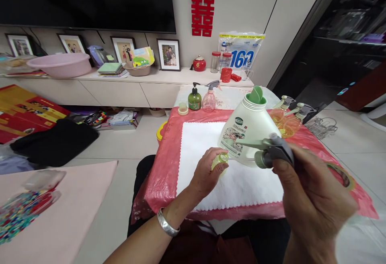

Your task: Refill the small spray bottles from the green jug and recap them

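My left hand [206, 173] is wrapped round a small yellow-green clear bottle [222, 158], its uncapped mouth tilted to the right. In my right hand [313, 193] is a grey trigger spray head [279, 152], gripped between thumb and fingers. From its collar a thin pale tube points left at the bottle's mouth; whether the tip is inside I cannot tell. Just behind both hands stands a large pale-green detergent jug [238, 113], with a green piece [256, 94] set in its open neck. A white scalloped mat [196, 151] lies beneath.
On the red plastic-covered table [158, 187] stand a green pump bottle [194, 99], a pink spray bottle [209, 101] and a small cream cap-like item [183, 109]. Orange spray bottles [292, 123] and a tape roll [340, 175] are at right. A pink-topped table [75, 207] holds colourful small pieces.
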`<state>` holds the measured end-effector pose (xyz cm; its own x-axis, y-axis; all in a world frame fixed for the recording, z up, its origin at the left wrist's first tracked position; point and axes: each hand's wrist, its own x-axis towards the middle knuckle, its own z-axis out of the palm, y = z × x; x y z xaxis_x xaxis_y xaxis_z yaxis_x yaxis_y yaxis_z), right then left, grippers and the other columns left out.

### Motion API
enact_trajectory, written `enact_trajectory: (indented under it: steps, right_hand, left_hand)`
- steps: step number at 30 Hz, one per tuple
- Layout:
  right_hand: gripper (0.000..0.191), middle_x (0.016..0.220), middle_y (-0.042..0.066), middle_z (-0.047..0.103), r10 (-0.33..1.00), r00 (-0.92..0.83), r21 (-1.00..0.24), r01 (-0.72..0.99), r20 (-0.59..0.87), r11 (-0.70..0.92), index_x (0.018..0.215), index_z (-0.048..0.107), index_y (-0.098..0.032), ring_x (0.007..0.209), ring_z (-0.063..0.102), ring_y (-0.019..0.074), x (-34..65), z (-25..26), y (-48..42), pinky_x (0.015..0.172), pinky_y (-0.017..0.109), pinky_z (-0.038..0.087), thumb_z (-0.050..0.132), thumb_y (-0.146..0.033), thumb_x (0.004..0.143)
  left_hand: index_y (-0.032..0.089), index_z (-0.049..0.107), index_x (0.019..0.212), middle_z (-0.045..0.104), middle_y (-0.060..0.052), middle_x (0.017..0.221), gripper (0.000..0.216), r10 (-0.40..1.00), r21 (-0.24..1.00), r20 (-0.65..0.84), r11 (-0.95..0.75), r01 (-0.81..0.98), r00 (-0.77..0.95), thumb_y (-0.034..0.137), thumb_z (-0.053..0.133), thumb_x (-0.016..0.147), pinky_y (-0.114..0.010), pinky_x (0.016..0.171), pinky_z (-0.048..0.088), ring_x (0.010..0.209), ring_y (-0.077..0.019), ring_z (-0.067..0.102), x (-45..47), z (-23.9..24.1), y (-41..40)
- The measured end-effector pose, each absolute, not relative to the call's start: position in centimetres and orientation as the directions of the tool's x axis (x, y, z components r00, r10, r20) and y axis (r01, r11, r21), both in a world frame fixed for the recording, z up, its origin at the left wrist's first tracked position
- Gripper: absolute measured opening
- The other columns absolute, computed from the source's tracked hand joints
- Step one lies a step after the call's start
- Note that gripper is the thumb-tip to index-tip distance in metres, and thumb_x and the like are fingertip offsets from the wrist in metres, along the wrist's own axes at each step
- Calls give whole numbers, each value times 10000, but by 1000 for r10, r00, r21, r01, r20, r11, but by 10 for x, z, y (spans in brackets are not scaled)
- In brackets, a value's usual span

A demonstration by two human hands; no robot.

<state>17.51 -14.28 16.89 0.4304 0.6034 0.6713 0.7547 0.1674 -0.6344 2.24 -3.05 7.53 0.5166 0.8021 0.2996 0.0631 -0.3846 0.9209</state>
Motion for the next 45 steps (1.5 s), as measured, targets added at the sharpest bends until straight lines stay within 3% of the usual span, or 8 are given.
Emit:
enact_trajectory:
  steps: [7,14,28,35,38,45]
  right_hand:
    - [199,1054,-26,650,691,255,-553,796,676,248,1212,656,-226,877,621,98,167,155,-109,826,194,490,593,-296,1038]
    - [217,1121,2,660,742,225,-574,778,632,253,1173,662,-182,978,651,142,167,127,-91,849,229,516,574,-310,1021]
    - [122,1027,-18,651,760,189,-622,710,622,332,1104,654,-201,888,625,99,156,121,-83,794,190,486,582,-229,1009]
    - [139,1064,-42,623,782,166,-645,678,601,352,1142,629,-222,948,598,64,153,114,-80,834,143,448,568,-194,1021]
    - [133,1058,-45,616,770,152,-621,695,620,362,1144,627,-223,956,592,57,152,112,-77,851,127,439,554,-218,1032]
    - [142,1060,-33,612,732,108,-553,731,673,400,1135,620,-222,951,595,53,147,110,-77,838,102,446,506,-283,1075]
  left_hand:
    - [215,623,1175,673,-93,1182,258,783,907,338,-419,42,522,351,583,959,-427,1008,452,1132,-262,599,25,72,-33]
    - [238,627,1189,688,-89,1223,316,810,912,349,-409,27,471,444,613,949,-450,1052,430,1172,-267,599,28,64,-35]
    - [229,632,1208,675,-104,1262,328,841,944,280,-328,24,462,437,605,955,-479,1077,425,1206,-282,591,25,62,-33]
    - [213,615,1193,675,-107,1248,361,867,984,174,-173,-46,467,458,636,929,-483,1073,431,1220,-299,589,21,72,-34]
    - [205,563,1235,669,-104,1262,413,868,982,168,-104,-160,468,461,644,922,-470,1067,440,1227,-291,593,20,73,-35]
    - [212,598,1265,649,-116,1302,461,867,983,177,-132,-129,466,521,612,924,-487,1121,388,1267,-314,556,16,62,-36]
